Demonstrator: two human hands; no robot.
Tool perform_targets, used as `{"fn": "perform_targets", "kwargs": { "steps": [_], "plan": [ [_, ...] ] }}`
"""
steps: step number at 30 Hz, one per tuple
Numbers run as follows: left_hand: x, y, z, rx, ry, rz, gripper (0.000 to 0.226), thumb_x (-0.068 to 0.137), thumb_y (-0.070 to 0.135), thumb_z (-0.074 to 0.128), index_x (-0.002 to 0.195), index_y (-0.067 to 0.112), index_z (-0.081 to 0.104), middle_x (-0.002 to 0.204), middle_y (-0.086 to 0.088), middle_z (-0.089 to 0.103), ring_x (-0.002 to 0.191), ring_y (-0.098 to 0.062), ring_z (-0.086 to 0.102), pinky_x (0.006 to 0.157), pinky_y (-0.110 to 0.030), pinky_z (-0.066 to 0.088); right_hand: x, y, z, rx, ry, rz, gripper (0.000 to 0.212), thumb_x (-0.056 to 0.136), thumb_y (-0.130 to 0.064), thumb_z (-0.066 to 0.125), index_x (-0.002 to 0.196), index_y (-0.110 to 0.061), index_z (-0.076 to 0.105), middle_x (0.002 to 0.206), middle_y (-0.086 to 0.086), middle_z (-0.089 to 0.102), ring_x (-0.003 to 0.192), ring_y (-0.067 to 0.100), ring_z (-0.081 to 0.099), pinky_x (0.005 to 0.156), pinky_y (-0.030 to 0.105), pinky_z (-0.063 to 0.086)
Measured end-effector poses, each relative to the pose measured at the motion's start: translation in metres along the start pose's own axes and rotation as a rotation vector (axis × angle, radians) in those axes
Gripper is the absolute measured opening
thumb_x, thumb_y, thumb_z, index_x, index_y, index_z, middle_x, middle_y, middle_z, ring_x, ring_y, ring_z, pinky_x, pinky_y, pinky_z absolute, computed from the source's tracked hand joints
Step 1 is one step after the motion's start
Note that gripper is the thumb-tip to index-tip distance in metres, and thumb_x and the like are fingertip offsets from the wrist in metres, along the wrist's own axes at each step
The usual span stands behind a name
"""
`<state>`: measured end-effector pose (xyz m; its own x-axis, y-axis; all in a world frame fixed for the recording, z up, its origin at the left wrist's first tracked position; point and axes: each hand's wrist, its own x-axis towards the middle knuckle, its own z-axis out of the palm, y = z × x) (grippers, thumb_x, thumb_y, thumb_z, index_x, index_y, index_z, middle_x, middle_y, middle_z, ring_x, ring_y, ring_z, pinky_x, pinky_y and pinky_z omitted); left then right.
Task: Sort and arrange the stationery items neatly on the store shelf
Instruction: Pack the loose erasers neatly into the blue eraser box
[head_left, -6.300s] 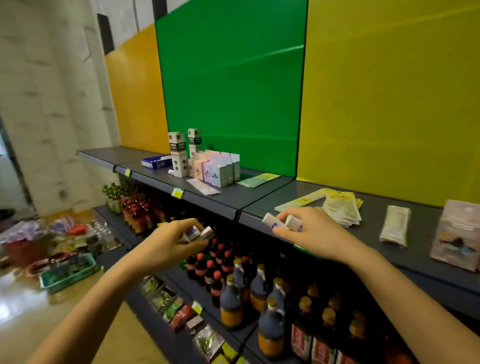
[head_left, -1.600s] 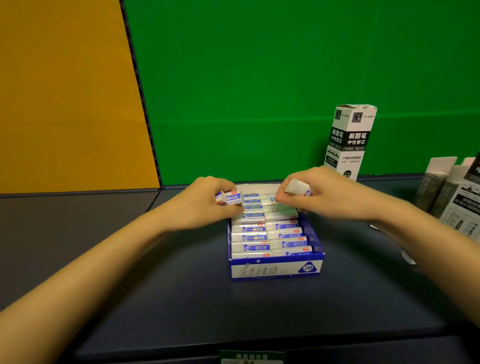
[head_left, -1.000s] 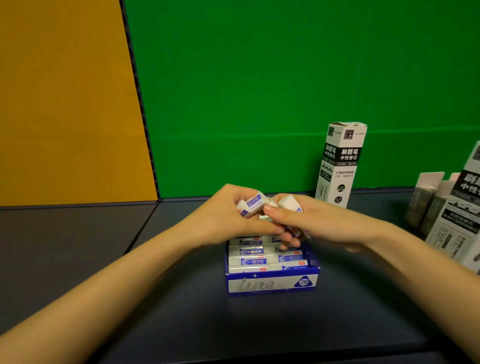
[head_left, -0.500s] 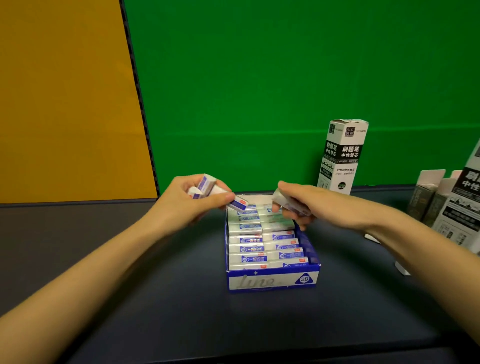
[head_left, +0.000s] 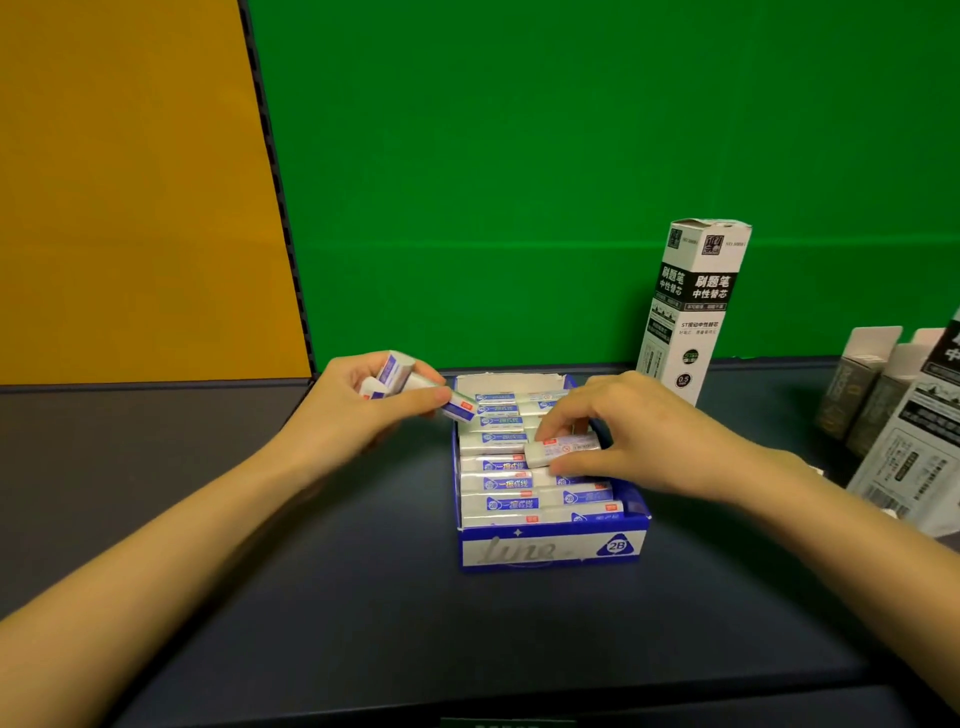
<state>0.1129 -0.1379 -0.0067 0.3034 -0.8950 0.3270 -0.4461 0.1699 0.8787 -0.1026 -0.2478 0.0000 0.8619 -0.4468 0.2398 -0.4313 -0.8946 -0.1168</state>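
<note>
Right hand is pinching one eraser between thumb and forefinger, with the other fingers curling loosely behind. The eraser is sitting just under the fingertips, over the right column of the display box. Cannot tell if it is touching the packed erasers below. Left hand is gripping a bunch of loose erasers, looks like three, fingers wrapping round them, hovering just off the box's far left corner.

Risks, as a judgement:
- The slot under the right fingertips is looking tight, so a push at an angle is likely leaving the eraser riding on top of the row or going in skewed.
- Pressing hard could be shoving neighbours out of line or sliding the light cardboard box along the shelf.
- The left hand is overloaded. One eraser is sticking out past the thumb, held at one end only, and could be slipping out.
- The tall refill box is standing upright just behind the right hand. A wide wrist swing could be tipping it.

Orientation: the pinched eraser is lying roughly flat with its label up. Its long axis is running left–right across the box, near parallel to the packed ones. The free end is pointing away from the right palm toward the left hand and skewing slightly toward the wearer.
</note>
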Motion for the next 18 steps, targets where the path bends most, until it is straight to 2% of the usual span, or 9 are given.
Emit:
{"fn": "perform_targets", "kwargs": {
  "steps": [5, 10, 13, 16, 18],
  "plan": [
    [-0.001, -0.001, 0.001, 0.007, -0.004, 0.002, 0.005, 0.081, 0.022, 0.065, 0.081, 0.019, 0.069, 0.064, 0.006, 0.070, 0.043, -0.001, 0.040, 0.039, -0.010, 0.030, -0.002, -0.002, 0.003, -0.015, 0.054, -0.008, 0.031, 0.077, -0.040, 0.068, 0.106, -0.032, 0.066, 0.105, -0.014, 0.067, 0.086, -0.002, 0.050, 0.079, 0.018, 0.041],
    [-0.005, 0.003, 0.003, 0.024, -0.028, 0.019, 0.007, 0.083, 0.018, 0.063, 0.087, 0.015, 0.068, 0.054, 0.013, 0.065, 0.041, 0.000, 0.042, 0.038, -0.008, 0.029, 0.000, -0.001, 0.003, 0.010, 0.043, 0.017, 0.027, 0.074, -0.038, 0.072, 0.100, -0.030, 0.067, 0.094, -0.017, 0.060, 0.074, -0.002, 0.050, 0.071, 0.018, 0.041],
    [-0.007, 0.006, 0.005, 0.010, -0.042, 0.039, 0.010, 0.083, 0.011, 0.062, 0.091, 0.008, 0.067, 0.051, 0.016, 0.064, 0.041, 0.004, 0.050, 0.038, -0.004, 0.031, -0.001, 0.000, 0.000, 0.010, 0.030, 0.022, 0.024, 0.076, -0.038, 0.070, 0.099, -0.030, 0.068, 0.098, -0.015, 0.066, 0.085, 0.002, 0.058, 0.080, 0.026, 0.049],
    [-0.009, 0.008, 0.008, -0.020, -0.065, 0.055, 0.013, 0.084, 0.004, 0.059, 0.096, 0.002, 0.064, 0.046, 0.019, 0.061, 0.043, 0.008, 0.054, 0.038, 0.000, 0.031, -0.002, 0.002, -0.001, 0.046, 0.015, 0.009, 0.020, 0.079, -0.035, 0.067, 0.097, -0.028, 0.072, 0.101, -0.014, 0.068, 0.091, 0.004, 0.061, 0.085, 0.032, 0.050],
    [-0.010, 0.009, 0.008, -0.024, -0.084, 0.064, 0.016, 0.083, 0.003, 0.060, 0.098, 0.001, 0.064, 0.050, 0.020, 0.063, 0.045, 0.008, 0.056, 0.038, 0.001, 0.032, -0.002, 0.003, -0.001, 0.063, 0.001, 0.013, 0.017, 0.080, -0.034, 0.068, 0.095, -0.028, 0.073, 0.100, -0.014, 0.069, 0.091, 0.005, 0.062, 0.085, 0.035, 0.050]
  ]
}}
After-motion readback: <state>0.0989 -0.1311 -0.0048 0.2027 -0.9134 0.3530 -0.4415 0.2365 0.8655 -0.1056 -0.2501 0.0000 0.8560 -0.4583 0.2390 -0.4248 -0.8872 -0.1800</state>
